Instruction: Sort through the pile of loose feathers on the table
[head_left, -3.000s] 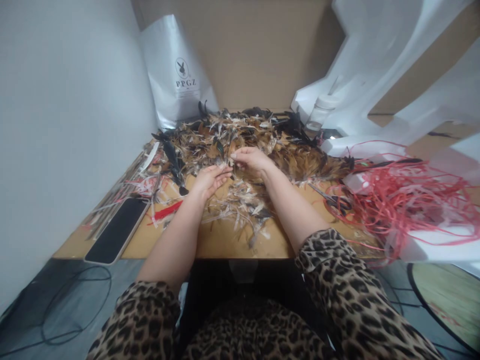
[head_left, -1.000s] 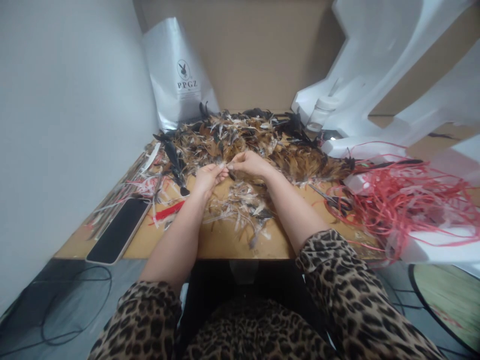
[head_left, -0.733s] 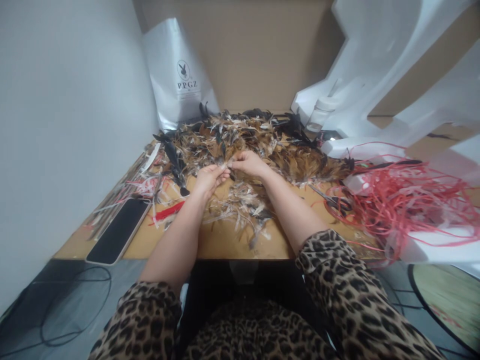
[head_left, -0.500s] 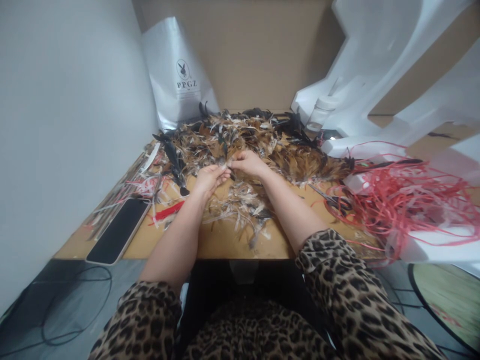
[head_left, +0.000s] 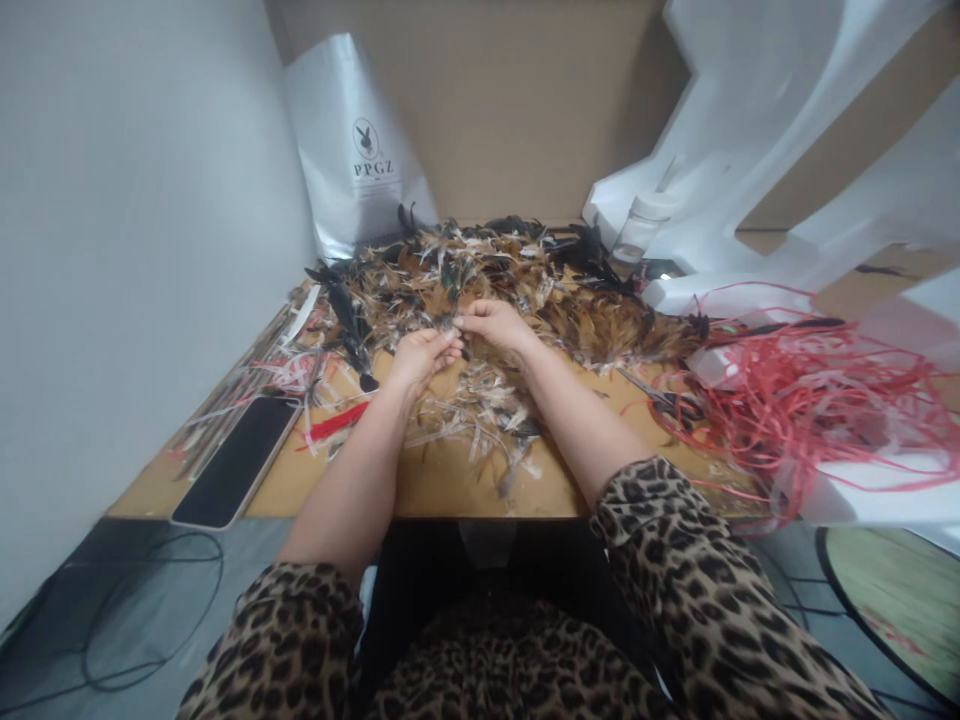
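The counter [head_left: 427, 490] looks like smooth yellowish board with a faint sheen, marked near its right corner. Feathers [head_left: 600, 320] heaped toward the far edge look soft and ragged, some dark ones glossy. At the far left corner, the bag [head_left: 367, 200] seems slick, silvery plastic. The phone [head_left: 236, 465] at the near left corner has smooth, dark glass. By the right edge, tangled red strips [head_left: 810, 400] resemble thin, shiny plastic.
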